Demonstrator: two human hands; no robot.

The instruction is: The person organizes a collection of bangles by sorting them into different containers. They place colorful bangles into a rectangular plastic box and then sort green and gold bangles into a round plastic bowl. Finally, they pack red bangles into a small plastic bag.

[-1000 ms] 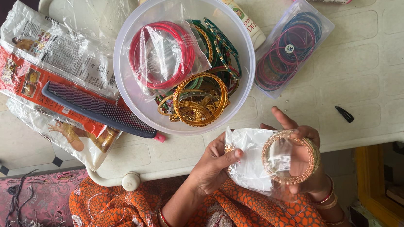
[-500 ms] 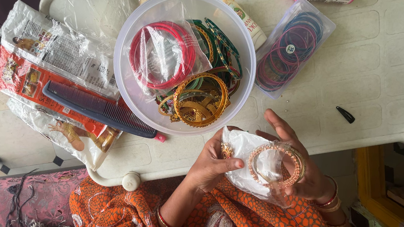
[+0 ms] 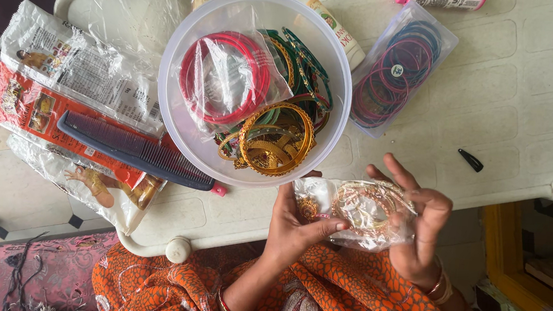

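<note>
The white moulded worktop (image 3: 536, 85) carries most of what is seen, and it is unchanged over the last second: the large clear plastic bowl (image 3: 179, 127) stands near the middle of its near edge, filled with a bagged set of red bangles (image 3: 226, 78), green bangles (image 3: 305, 61) and a stack of gold bangles (image 3: 276, 139). Toward the left edge printed packets (image 3: 74, 71) lie under a dark blue comb (image 3: 133, 150), whose tip ends just beside the bowl; toward the far right a flat clear packet of thin coloured bangles (image 3: 397, 69) lies well apart from a small black hair clip (image 3: 471, 159) near the right edge. What has changed is held in front of the near edge, over the orange patterned lap (image 3: 357, 302). The clear plastic bag (image 3: 342, 238) has been turned from showing its broad white face to lying flatter and more edge-on, and the pale gold bangles (image 3: 368, 207) inside it, a second ago seen as an open ring on the right palm, are now tilted and bunched within the film. The left hand (image 3: 294, 224) is closed in a pinch, thumb and fingers (image 3: 333, 226) gripping the bag's left end beside a small gold ornament (image 3: 307, 209). The right hand (image 3: 420, 231) has been rotated upright; its fingers are curled loosely about the bag's right end and the bangles, not fully closed. The shift suggests, as a judgement, that the bangles are being worked into or settled within the bag rather than set down.
</note>
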